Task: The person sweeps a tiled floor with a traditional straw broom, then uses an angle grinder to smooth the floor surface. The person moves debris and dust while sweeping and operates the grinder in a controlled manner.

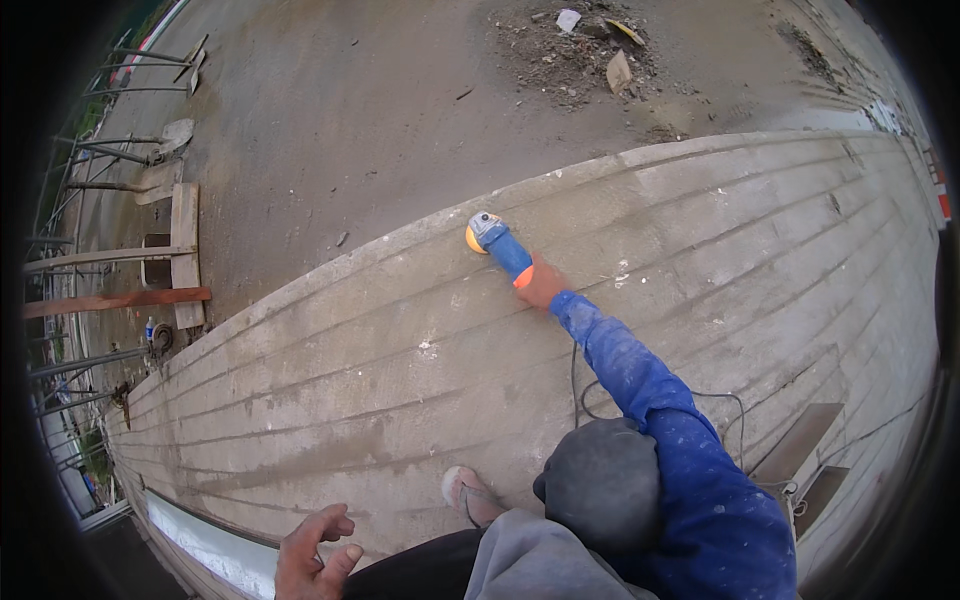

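My right hand (543, 282), at the end of a dusty blue sleeve, is wrapped round the body of a blue angle grinder (508, 250) with an orange back end. Its grey metal head points up and left. A yellow-orange disc (475, 240) lies against or just over the grooved concrete slab (400, 345), near the slab's far edge; I cannot tell whether it touches. At the lower left, my left hand (315, 555) holds nothing, its fingers loosely bent and apart, beside a dark trouser leg. Part of the grinder's cable (576, 385) is hidden behind the blue sleeve.
A sandalled foot (470, 497) stands on the slab beside a dark rounded shape (605, 487). Boards (797, 445) and cable lie at right. Metal poles and planks (186, 255) line the left. Rubble (585, 50) sits on muddy ground beyond the slab.
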Tool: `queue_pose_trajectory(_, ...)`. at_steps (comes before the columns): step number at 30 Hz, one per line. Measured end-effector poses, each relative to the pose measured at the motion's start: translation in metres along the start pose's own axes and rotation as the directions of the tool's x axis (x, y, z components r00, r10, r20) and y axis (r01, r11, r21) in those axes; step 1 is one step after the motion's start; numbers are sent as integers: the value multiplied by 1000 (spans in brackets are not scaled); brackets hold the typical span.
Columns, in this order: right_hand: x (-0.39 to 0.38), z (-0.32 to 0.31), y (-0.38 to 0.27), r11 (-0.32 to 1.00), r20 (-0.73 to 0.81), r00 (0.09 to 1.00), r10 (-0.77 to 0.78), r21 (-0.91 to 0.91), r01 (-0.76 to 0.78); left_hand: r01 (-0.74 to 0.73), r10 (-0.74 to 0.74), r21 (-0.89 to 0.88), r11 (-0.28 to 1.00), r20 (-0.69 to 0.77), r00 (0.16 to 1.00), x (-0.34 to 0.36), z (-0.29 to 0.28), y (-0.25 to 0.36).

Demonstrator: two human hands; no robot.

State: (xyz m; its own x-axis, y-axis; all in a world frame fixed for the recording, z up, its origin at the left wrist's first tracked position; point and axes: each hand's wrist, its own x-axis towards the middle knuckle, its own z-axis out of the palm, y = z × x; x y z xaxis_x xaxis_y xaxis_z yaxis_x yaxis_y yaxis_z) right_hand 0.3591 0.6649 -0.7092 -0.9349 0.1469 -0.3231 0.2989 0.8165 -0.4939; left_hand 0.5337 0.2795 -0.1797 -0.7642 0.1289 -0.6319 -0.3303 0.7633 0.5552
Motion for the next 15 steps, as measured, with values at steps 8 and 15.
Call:
queue_pose_trajectory(8, 52, -101, -4, 840, 90, 900, 426, 330, -431, 101, -105, -37, 994, -102, 989, -26, -2, -45)
queue_pose_trajectory(15, 17, -65, -13, 931, 178, 943, 281, 188, -313, 34, -35, -17, 999, -36, 999, -13, -2, -33)
